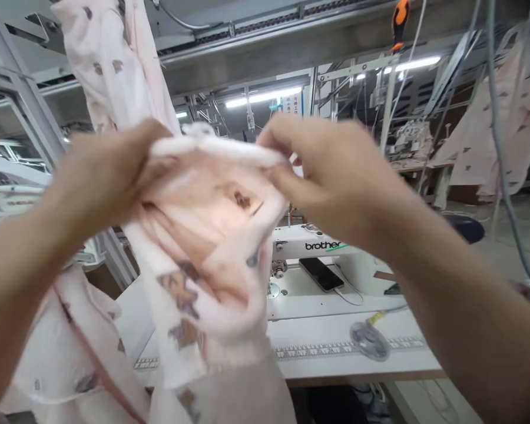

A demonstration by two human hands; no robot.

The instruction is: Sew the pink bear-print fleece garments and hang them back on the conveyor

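Both hands, left [101, 171] and right [331, 176], pinch the folded edge of a pale pink printed garment [207, 235]; it is held up above a white Brother sewing machine [322, 246].

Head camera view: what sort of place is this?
Probably a garment factory's sewing floor. A Brother sewing machine is set into a white worktable, pale pink printed fabric is being handled up close, and another sewing machine stands farther back.

Phone [321, 274] on sewing machine bed [291, 307]
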